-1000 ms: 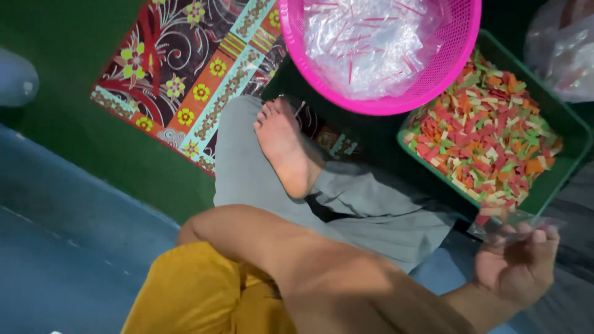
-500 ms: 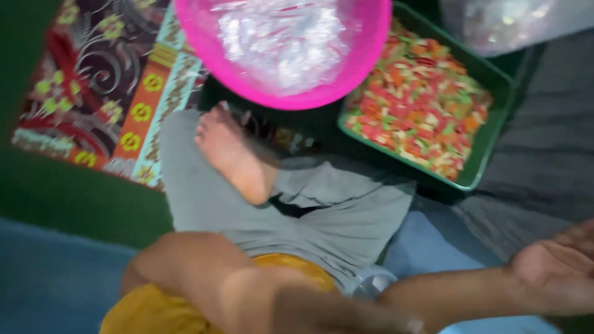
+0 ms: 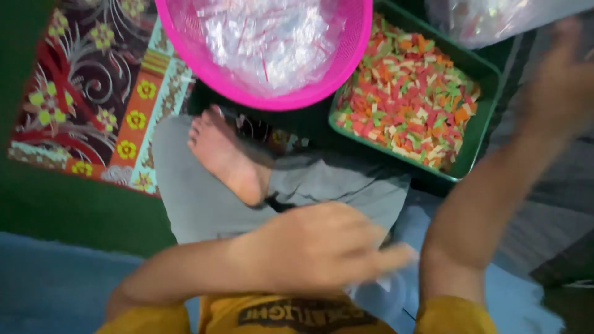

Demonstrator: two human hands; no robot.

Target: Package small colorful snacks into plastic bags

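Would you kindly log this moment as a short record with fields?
Left hand: blurred, over the lap, fingers at a clear plastic bag; grip unclear
Right hand: raised, blurred, beside the green tray
Tray contents: small red, orange, green and cream pieces
Pink basket: clear plastic bags inside
Bare foot: resting on a grey-trousered leg
Floor: patterned mat

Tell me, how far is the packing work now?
Done: nothing clearly; no filled bag shows. In hand: the left hand touches a clear bag over the lap; the blurred right hand reaches out. Left: the green tray is full of coloured pieces.
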